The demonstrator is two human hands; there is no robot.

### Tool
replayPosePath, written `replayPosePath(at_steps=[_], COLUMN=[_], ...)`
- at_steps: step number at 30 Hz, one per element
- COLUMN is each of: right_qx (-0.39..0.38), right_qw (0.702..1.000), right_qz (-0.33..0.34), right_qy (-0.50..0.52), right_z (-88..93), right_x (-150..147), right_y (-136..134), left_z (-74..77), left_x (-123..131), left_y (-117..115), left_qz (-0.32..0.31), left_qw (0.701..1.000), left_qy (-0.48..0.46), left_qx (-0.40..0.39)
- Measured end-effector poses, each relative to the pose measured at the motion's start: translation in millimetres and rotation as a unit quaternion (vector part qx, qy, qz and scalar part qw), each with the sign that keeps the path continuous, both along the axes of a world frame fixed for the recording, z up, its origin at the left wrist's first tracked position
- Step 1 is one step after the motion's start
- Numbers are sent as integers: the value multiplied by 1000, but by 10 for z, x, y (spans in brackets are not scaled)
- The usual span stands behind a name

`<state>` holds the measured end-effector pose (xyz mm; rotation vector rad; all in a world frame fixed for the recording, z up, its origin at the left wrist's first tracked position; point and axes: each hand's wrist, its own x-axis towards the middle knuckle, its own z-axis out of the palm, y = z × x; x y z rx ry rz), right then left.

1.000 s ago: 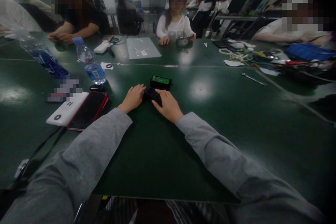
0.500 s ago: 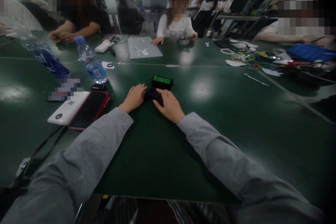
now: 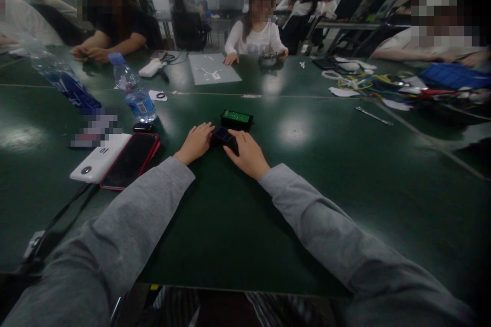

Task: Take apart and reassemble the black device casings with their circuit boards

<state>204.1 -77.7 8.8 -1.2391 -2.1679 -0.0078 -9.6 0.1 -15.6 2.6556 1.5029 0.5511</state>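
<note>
Our left fingers (image 3: 207, 127) and right fingers (image 3: 241, 139) hide both ends of the black device (image 3: 221, 134), and its screen is too small for us to read. Clock hours run from there. Just past twelve, we cannot make out the board's (image 3: 237, 116) parts. Toward nine, the phone (image 3: 130, 162) covers an edge of the white slab (image 3: 97, 158). At ten, the far bottle's (image 3: 71, 84) lettering blurs. At two, cables (image 3: 355, 82) tangle beyond our sorting. Our sleeves (image 3: 322, 225) run off the bottom at four and seven.

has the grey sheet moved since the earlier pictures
Yes: the grey sheet has shifted slightly rightward in the picture, away from the blue-capped bottle.
</note>
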Motion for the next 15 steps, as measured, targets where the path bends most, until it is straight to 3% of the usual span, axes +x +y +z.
replayPosePath(at_steps=[15], right_qx=[17], right_qw=[1000], right_qz=[3], right_qy=[12], right_z=[-32], right_x=[-8], right_y=[-1], left_z=[-17], left_x=[17], left_y=[24], left_qz=[5], left_qw=[1000], left_qy=[9], left_qx=[16])
